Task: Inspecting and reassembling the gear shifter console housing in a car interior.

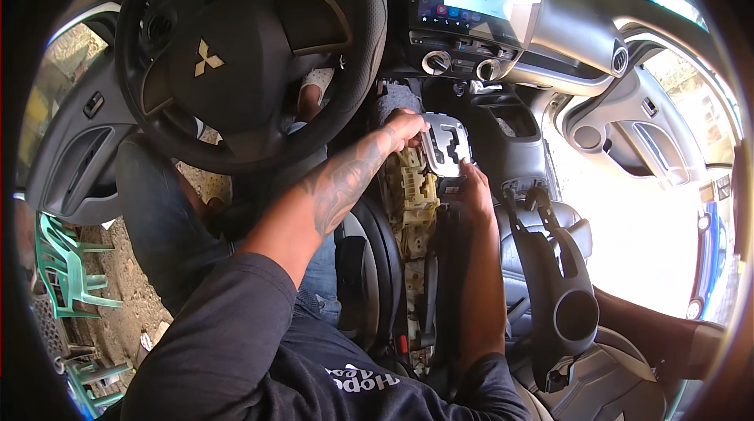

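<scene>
In my two hands is a silver gear shift trim plate (pixel 463 140) with a stepped slot cut through it, held tilted above the bared middle of the car. My left hand (pixel 404 129) is closed on its left edge, fingers at the upper corner. The lower right edge lies in the grip of my right hand (pixel 476 185), whose fingers are partly hidden. Beneath the plate shows a yellowish shifter base (pixel 418 188). A grey cloth-like piece (pixel 398 99) lies just beyond my left hand.
The steering wheel (pixel 375 36) stands ahead on the left. A lit dashboard screen (pixel 479 1) is at the far right. A black centre console piece (pixel 542 272) rests on the passenger seat (pixel 613 389). The passenger door (pixel 628 134) is open. Green plastic chairs (pixel 75 264) stand outside, left.
</scene>
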A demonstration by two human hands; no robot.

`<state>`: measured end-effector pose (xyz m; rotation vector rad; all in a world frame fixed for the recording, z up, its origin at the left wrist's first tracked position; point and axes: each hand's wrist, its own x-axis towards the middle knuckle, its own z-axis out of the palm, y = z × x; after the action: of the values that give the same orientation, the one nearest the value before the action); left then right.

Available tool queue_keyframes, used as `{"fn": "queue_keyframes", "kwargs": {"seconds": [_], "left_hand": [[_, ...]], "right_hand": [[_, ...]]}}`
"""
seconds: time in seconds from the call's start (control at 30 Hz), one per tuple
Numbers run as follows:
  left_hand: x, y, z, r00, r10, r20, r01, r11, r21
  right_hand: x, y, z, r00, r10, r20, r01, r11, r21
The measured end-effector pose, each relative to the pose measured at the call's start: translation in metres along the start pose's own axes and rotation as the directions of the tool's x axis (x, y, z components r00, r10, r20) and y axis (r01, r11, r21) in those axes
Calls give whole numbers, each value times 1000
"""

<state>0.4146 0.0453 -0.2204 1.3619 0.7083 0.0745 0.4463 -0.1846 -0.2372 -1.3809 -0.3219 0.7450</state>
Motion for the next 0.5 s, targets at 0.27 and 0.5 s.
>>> {"fn": "queue_keyframes", "kwargs": {"seconds": [0.27,0.5], "left_hand": [[7,1,4,991,-135,12,135,979,-150],[7,-4,0,996,-43,76,49,996,-79]], "right_hand": [[15,-9,1,993,94,-71,-101,990,-99],[7,-12,1,997,53,-53,-58,992,-109]]}}
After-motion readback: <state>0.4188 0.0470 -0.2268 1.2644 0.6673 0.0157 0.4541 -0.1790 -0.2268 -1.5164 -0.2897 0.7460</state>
